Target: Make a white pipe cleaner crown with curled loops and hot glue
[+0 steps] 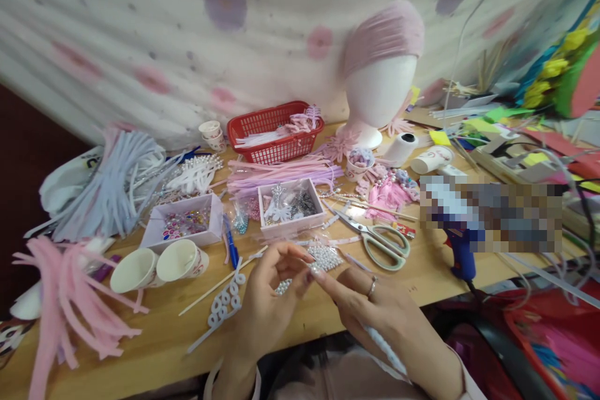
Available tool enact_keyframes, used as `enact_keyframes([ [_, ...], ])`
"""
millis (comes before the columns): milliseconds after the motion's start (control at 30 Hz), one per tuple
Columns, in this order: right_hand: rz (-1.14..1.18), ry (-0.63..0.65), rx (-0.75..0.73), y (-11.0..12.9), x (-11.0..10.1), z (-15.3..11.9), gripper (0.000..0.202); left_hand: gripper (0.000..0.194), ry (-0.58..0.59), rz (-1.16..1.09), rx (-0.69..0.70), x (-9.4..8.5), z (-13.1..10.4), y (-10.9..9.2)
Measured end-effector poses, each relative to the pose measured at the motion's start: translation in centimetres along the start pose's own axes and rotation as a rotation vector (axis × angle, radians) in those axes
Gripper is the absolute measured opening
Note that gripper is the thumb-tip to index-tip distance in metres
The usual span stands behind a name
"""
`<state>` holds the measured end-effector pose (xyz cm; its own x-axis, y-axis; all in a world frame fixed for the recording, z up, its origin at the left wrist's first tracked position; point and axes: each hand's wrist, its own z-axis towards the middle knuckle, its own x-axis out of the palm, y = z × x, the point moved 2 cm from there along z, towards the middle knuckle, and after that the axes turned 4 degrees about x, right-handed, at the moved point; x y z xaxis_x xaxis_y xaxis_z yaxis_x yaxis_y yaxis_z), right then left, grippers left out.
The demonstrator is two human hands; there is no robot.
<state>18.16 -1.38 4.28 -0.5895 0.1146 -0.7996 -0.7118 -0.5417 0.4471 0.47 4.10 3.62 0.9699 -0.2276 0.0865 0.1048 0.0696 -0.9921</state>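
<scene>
My left hand (269, 303) is closed in a pinch, its thumb and fingertips meeting my right fingertips over a small shiny white bead (314, 268). Curled shut, my right hand (382, 309) wears a ring and holds a pale chenille stem (387, 353) that sticks out below the palm. Just behind the fingertips lies a clear bag of pearl beads (324, 257), partly hidden by the hands. Left of my left hand rest a looped white chenille piece (226, 305) and a thin wooden stick (210, 291).
Scissors (375, 240) and a blue glue gun (462, 244) lie to the right. Paper cups (182, 259), a blue pen (231, 247), trinket boxes (293, 222) and pink stems (77, 300) spread leftward. Behind stand a red basket (276, 150) and a foam head (382, 87).
</scene>
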Motion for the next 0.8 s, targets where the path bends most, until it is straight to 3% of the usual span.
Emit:
enact_keyframes([
  [167,0.279,-0.137,0.211,-1.0,0.5,-0.5,0.071,0.016,-0.108,0.070,-0.091,-0.8,-0.4,2.3],
  [267,0.492,-0.113,0.302,-1.5,1.1,-0.8,0.071,0.012,-0.198,0.108,-0.053,-1.1,-0.9,2.8],
  [400,0.604,-0.075,0.415,-1.9,1.7,-0.9,0.062,0.031,-0.271,0.243,0.000,-0.8,-1.0,2.6],
  [467,0.650,-0.063,0.490,-2.2,2.1,-0.9,0.059,0.038,-0.236,0.375,0.075,-0.4,-0.9,2.2],
  [567,0.777,-0.066,0.596,-2.8,2.9,-0.7,0.052,0.034,-0.071,0.496,0.147,0.4,-0.9,2.0],
  [700,0.992,-0.111,0.649,-3.2,4.0,-0.2,0.051,0.023,0.131,0.526,-0.008,1.5,-1.5,2.7],
  [800,1.073,-0.029,0.653,-3.7,3.5,-0.6,0.053,0.033,0.090,0.456,-0.119,1.7,-2.0,3.5],
])
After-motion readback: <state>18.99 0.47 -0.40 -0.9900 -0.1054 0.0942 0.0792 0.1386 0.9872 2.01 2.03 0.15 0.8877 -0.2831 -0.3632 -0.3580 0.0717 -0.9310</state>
